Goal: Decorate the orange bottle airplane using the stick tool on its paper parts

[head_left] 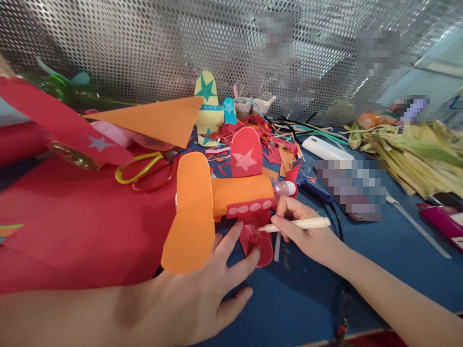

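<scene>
A toy plane point(242, 193), made from a small plastic bottle wrapped in orange foam, lies on its side with its white cap to the right. One red wing point(246, 154) with a pale pink star points away from me. My right hand point(302, 226) pinches a cream marker pen point(311, 223), its tip on the near red wing point(265, 253), where faint star lines show. My left hand point(213, 284) lies with spread fingers, its fingertips touching that wing and the plane's lower edge. An orange rounded foam piece point(193, 212) stands at the plane's left end.
Red foam sheets point(90, 226) cover the left side, with yellow-and-red scissors point(148, 171) on them. Foam scraps point(253, 132) and a yellow starred plane point(209, 113) lie behind. A blue glue gun point(314, 188) with a cord, a white object point(327, 148) and dried husks point(423, 149) are at right.
</scene>
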Tool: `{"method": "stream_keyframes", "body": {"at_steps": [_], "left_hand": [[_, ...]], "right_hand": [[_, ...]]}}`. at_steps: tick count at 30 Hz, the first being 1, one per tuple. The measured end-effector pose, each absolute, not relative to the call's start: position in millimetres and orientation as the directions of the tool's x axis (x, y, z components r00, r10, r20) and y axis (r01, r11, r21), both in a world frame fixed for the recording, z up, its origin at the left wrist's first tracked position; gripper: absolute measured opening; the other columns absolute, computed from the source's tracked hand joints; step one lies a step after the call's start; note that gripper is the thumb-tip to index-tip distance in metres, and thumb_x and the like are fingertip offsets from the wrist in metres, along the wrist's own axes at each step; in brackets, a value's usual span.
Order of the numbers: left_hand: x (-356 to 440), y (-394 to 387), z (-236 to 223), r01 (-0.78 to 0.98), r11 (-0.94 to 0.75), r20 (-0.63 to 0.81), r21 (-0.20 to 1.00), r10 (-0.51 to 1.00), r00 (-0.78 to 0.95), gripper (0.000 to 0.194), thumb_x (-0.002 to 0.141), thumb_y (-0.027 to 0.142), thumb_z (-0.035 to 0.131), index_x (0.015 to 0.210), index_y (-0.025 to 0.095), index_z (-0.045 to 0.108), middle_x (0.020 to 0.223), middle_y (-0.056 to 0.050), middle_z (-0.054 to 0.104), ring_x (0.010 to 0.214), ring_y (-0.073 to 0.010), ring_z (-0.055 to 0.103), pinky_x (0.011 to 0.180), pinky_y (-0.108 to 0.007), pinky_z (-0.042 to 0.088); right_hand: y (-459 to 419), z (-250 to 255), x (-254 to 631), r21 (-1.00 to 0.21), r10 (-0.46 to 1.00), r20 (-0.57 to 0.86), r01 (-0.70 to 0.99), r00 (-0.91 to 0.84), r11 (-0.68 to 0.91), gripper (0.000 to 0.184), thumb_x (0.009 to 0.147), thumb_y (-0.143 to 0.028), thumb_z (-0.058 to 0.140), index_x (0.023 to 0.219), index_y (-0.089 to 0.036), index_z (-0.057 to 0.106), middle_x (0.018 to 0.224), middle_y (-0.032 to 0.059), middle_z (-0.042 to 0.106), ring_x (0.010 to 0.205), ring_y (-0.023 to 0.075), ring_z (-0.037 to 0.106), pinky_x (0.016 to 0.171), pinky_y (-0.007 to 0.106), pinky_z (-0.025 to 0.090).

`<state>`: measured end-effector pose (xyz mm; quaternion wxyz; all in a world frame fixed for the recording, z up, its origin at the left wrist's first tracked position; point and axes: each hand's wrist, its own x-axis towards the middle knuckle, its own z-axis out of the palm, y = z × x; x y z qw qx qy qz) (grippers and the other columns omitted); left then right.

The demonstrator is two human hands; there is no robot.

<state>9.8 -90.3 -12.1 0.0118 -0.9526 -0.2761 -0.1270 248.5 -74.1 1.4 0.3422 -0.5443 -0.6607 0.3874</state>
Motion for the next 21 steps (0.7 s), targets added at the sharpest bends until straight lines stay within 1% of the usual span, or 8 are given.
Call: {"method": "stream_keyframes", "body": {"at_steps": [3,10,13,16,21], "left_hand": [[10.2,-89.7,-12.3,0.526,-0.849,0.245,0.043,0.52,0.818,0.044,0.093,0.041,0.041,0.135,0.033,0.047,0.137,-0.016,0.047,0.088,-0.0263,0.066,0.065,-0.044,0.06],[9.2,-89.7,-11.8,0.534,-0.844,0.226,0.038,0.528,0.819,0.044,0.093,0.041,0.042,0.136,0.033,0.047,0.134,-0.015,0.049,0.086,-0.0263,0.066,0.064,-0.044,0.059],[8.6,-90.2,-12.2,0.532,-0.845,0.23,0.048,0.528,0.818,0.045,0.092,0.04,0.044,0.137,0.033,0.046,0.136,-0.015,0.048,0.091,-0.0274,0.065,0.068,-0.044,0.059],[9.3,-90.5,-12.3,0.533,-0.845,0.244,0.054,0.528,0.813,0.045,0.092,0.04,0.045,0.136,0.033,0.047,0.138,-0.014,0.046,0.095,-0.0282,0.064,0.07,-0.044,0.059],[10.1,-90.4,-12.3,0.537,-0.841,0.237,0.059,0.534,0.811,0.045,0.09,0.04,0.047,0.134,0.033,0.048,0.14,-0.014,0.045,0.092,-0.0284,0.065,0.067,-0.044,0.059]], "right_hand": [[-74.0,1.1,248.9,-0.881,0.986,0.022,0.464,-0.165,0.098,0.02,0.084,-0.026,0.049,0.067,-0.023,0.039,0.054,-0.0076,0.042,0.047,0.0086,0.039,0.046,0.022,0.032],[-74.2,3.0,247.6,-0.904,0.984,0.019,0.416,-0.179,0.093,0.021,0.084,-0.026,0.049,0.067,-0.023,0.038,0.053,-0.0086,0.04,0.046,0.0078,0.039,0.045,0.022,0.031],[-74.7,3.6,247.2,-0.907,0.984,0.015,0.412,-0.176,0.088,0.021,0.084,-0.026,0.05,0.067,-0.023,0.038,0.052,-0.0086,0.039,0.046,0.0079,0.039,0.045,0.022,0.031],[-74.9,4.2,247.0,-0.91,0.984,0.023,0.403,-0.177,0.094,0.022,0.084,-0.027,0.05,0.066,-0.023,0.037,0.052,-0.0084,0.04,0.046,0.0081,0.039,0.044,0.022,0.03],[-74.7,2.9,248.9,-0.884,0.981,0.045,0.45,-0.19,0.127,0.022,0.084,-0.025,0.051,0.066,-0.023,0.039,0.053,-0.0071,0.044,0.047,0.0088,0.04,0.046,0.023,0.031]]}}
